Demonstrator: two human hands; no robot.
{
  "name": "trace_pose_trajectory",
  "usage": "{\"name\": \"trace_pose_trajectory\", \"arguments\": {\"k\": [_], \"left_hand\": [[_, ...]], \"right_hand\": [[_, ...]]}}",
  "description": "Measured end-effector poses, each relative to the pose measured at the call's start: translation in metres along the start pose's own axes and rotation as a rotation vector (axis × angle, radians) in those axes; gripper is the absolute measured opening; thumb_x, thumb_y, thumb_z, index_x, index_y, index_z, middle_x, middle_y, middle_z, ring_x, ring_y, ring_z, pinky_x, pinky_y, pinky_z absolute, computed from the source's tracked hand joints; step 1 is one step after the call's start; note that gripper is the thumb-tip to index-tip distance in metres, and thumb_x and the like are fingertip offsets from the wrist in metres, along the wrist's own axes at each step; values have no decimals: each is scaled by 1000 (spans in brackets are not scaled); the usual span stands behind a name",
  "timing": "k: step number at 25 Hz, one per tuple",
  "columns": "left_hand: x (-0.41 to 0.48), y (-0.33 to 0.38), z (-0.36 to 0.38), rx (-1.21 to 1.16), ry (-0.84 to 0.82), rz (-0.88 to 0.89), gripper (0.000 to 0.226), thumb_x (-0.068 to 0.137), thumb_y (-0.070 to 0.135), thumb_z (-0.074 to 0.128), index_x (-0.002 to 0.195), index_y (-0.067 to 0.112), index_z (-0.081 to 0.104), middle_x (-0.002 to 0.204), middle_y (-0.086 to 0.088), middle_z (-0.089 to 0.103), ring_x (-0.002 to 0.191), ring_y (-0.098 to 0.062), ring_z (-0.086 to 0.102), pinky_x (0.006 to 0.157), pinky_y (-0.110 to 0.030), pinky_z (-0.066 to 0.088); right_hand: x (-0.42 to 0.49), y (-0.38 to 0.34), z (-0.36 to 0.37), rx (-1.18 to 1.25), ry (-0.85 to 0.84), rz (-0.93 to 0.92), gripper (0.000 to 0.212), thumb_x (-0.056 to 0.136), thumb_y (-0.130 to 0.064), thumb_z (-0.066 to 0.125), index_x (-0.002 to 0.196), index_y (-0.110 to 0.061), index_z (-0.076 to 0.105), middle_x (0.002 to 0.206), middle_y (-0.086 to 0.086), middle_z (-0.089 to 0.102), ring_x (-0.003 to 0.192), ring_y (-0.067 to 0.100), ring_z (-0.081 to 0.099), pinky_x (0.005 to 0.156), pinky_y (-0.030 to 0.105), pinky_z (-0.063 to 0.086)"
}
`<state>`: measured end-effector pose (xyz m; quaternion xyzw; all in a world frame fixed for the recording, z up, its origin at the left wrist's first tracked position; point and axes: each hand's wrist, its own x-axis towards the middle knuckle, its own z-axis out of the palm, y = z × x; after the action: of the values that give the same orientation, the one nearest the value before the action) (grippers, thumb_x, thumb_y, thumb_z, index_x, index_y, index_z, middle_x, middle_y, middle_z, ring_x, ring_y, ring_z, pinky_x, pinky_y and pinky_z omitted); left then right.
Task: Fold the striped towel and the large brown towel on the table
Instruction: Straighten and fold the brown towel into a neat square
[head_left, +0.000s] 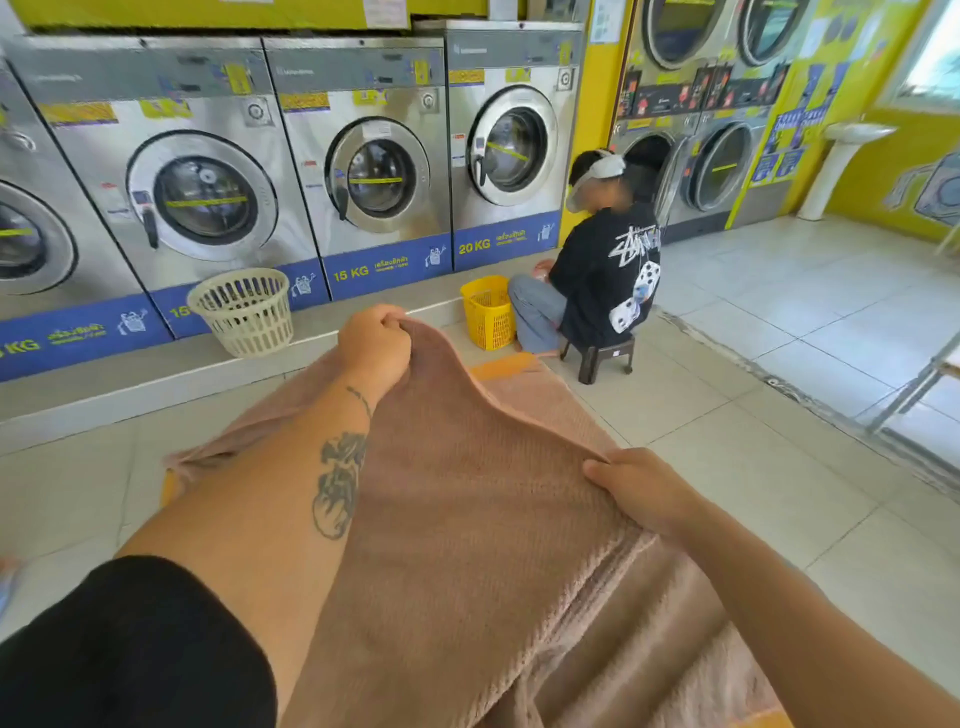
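The large brown towel (467, 493) is lifted in front of me and drapes down over an orange table (501, 366), whose top shows only at its far end. My left hand (374, 343) is stretched forward and grips the towel's far upper edge in a fist. My right hand (639, 486) pinches the towel's near right edge, with the thumb lying on top. Between my two hands the cloth sags in a curve. More of the brown towel lies bunched at the lower right (675, 649). No striped towel shows in this view.
A row of washing machines (363, 166) lines the far wall on a raised step. A cream laundry basket (244, 312) stands on that step. A person in a black shirt (602, 270) sits on a small stool (597, 358) beside a yellow basket (488, 312). Tiled floor spreads to the right.
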<state>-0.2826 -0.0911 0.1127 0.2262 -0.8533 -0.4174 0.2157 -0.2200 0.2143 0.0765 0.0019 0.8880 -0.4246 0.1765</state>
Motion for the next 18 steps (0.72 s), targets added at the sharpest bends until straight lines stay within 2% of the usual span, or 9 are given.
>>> {"name": "trace_pose_trajectory", "arguments": {"k": [2, 4, 7, 10, 12, 14, 16, 18], "left_hand": [[-3, 21, 52, 23, 40, 0, 32, 95, 7, 45, 104, 15, 75, 116, -12, 71, 113, -33, 61, 96, -36, 46], [-8, 40, 92, 68, 63, 41, 29, 93, 6, 47, 92, 12, 75, 104, -13, 74, 104, -33, 63, 89, -35, 46], [-16, 44, 129, 212, -69, 115, 28, 92, 7, 48, 86, 15, 74, 100, -10, 74, 99, -32, 65, 85, -33, 48], [-34, 29, 144, 325, -291, 38, 30, 92, 6, 48, 103, 17, 74, 113, -5, 68, 106, -27, 63, 91, -33, 52], [-50, 16, 143, 389, -390, 29, 32, 93, 4, 49, 113, 16, 70, 115, 0, 63, 108, -22, 61, 90, -33, 51], [-63, -4, 138, 398, -403, -7, 31, 94, 4, 49, 113, 18, 69, 116, 3, 63, 108, -18, 60, 90, -32, 50], [-68, -28, 122, 397, -351, -53, 28, 96, 7, 50, 108, 22, 71, 118, 3, 66, 107, -15, 61, 94, -35, 51], [-67, -51, 99, 408, -309, -118, 26, 97, 8, 52, 105, 24, 71, 120, 4, 65, 104, -14, 60, 89, -31, 50]], "right_hand": [[22, 20, -22, 116, 29, 5, 36, 95, -31, 55, 98, 3, 68, 92, 23, 70, 78, 30, 66, 72, 38, 50], [43, 38, -39, 204, 53, 14, 35, 94, -31, 56, 87, 2, 66, 74, 11, 61, 67, 21, 56, 65, 33, 40], [67, 51, -51, 171, 106, -9, 34, 94, -29, 57, 75, 0, 62, 65, 3, 52, 61, 19, 50, 60, 32, 36], [87, 66, -51, 114, 28, 45, 23, 93, -23, 56, 80, -11, 72, 75, 2, 65, 70, 17, 58, 59, 28, 44], [98, 76, -47, 32, -63, 74, 20, 92, -16, 55, 81, -12, 71, 81, 3, 68, 72, 17, 61, 59, 28, 49], [105, 79, -41, -111, -127, 45, 21, 92, -18, 51, 85, -9, 68, 86, 6, 70, 75, 19, 65, 65, 33, 55], [108, 69, -31, -268, -171, -16, 24, 93, -19, 48, 88, -3, 64, 90, 9, 68, 77, 22, 65, 68, 35, 55], [112, 50, -13, -332, -189, -84, 24, 94, -18, 48, 103, -4, 65, 103, 11, 68, 86, 25, 64, 71, 37, 54]]}}
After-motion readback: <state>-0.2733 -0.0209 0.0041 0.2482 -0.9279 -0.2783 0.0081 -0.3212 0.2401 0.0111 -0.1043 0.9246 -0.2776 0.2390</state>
